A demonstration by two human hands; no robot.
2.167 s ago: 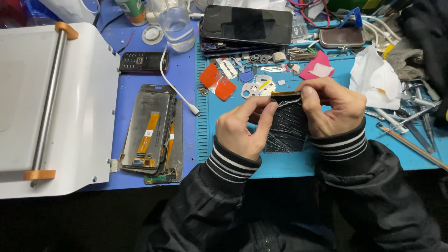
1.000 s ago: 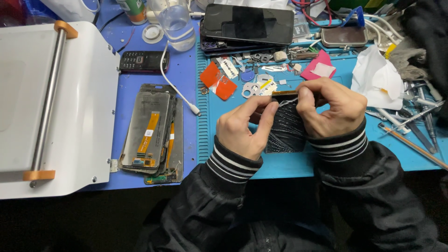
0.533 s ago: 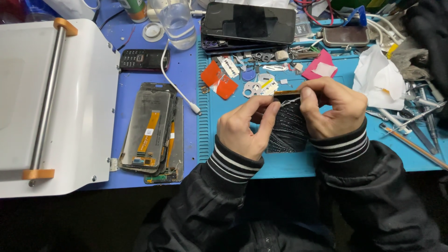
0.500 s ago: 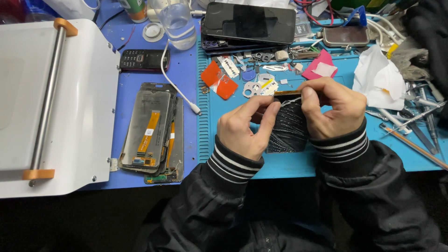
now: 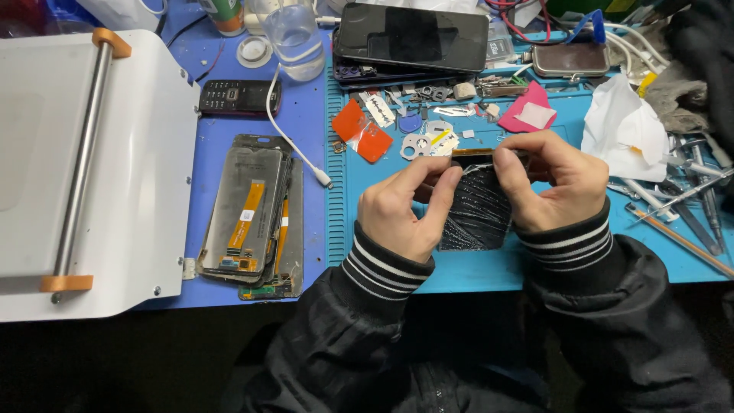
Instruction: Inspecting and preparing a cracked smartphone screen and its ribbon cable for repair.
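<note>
Both hands, left hand (image 5: pixel 401 210) and right hand (image 5: pixel 554 187), pinch a cracked black screen (image 5: pixel 478 210) over the cluttered blue mat (image 5: pixel 466 268), white machine (image 5: pixel 92 168) alongside

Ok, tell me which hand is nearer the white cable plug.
Left. The left hand sits just right of the cable plug; the right hand is farther right, beyond the cracked screen.

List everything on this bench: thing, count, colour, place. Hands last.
cracked screen panel: one, black, held over the teal mat
teal mat: one, right half of bench
blue mat: one, left of the teal mat
white machine: one, orange-ended steel bar, far left
stacked screen panels: several, grey with orange flex strips, blue mat
keypad phone: one, black, upper blue mat
smartphone: one, black, top centre
orange picks: two, teal mat
white tissue: one, right
left hand: gripping panel's left edge
right hand: gripping panel's top right
</note>
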